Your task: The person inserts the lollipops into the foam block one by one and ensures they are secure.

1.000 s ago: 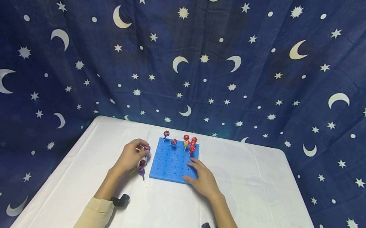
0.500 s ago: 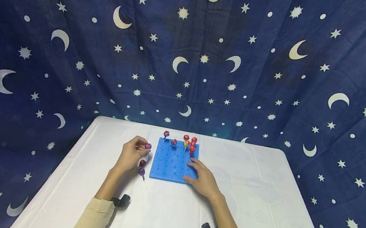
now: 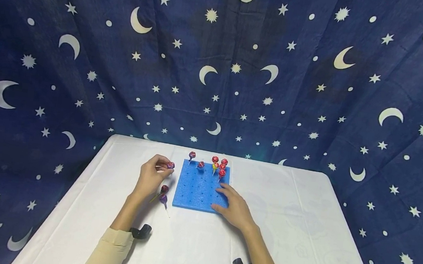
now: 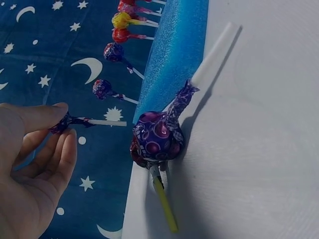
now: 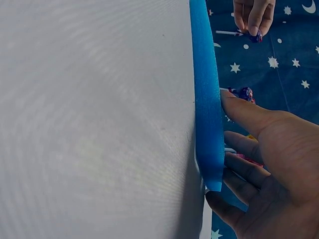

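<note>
My left hand pinches a purple-wrapped lollipop by its head, just left of the blue foam board. In the left wrist view its white stick points towards the board, apart from it. On the cloth below lie a purple lollipop and a dark red one with a yellow stick, partly hidden behind it in the left wrist view. My right hand rests on the board's right side, fingers spread and holding nothing.
Two purple-wrapped lollipops stand at the board's back left. Several red ones and a yellow one stand at its back right. Small holes dot the board. A starry blue curtain hangs behind the white-covered table.
My left hand has lifted the lollipop and moved slightly towards the back of the table, away from the two lying lollipops. My right hand has stayed put on the board.
</note>
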`<state>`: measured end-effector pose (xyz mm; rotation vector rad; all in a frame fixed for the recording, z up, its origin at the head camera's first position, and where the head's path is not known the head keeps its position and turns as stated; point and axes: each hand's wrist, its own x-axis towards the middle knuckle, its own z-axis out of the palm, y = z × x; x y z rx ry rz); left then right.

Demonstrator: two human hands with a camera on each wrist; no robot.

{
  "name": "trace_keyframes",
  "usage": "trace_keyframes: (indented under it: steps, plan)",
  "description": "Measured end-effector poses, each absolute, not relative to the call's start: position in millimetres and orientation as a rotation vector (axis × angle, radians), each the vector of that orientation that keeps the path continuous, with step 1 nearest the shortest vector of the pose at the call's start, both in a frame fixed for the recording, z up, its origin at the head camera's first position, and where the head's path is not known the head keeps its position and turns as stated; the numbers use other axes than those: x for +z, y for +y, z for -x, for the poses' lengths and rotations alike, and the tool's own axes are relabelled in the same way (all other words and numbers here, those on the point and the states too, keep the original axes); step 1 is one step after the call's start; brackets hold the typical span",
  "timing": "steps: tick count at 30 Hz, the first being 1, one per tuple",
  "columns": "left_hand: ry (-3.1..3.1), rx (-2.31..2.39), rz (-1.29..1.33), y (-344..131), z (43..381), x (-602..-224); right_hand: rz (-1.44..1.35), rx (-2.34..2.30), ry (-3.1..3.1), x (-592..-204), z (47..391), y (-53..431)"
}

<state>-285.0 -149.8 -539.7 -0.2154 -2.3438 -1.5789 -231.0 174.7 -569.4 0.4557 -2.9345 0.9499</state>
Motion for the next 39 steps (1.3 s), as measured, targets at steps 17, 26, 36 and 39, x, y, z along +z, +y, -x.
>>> trace_keyframes:
  steps: [17, 26, 36, 39]
  plan:
    - [-2.280, -1.604, 0.292, -139.2, 288.6, -538.8, -0.464, 0.964, -2.930, -570.3, 230.7, 175.6]
    - [-2.302, -1.572, 0.329, -134.0, 290.8, -536.2, -0.461, 0.954, -2.936, -569.6, 231.2, 175.5]
    - [-2.329, -1.520, 0.359, -129.7, 292.3, -533.6, -0.442, 0.957, -2.952, -570.1, 231.8, 175.6]
    - [-2.329, -1.511, 0.360, -128.9, 293.3, -533.2, -0.435, 0.952, -2.952, -571.2, 232.1, 175.4]
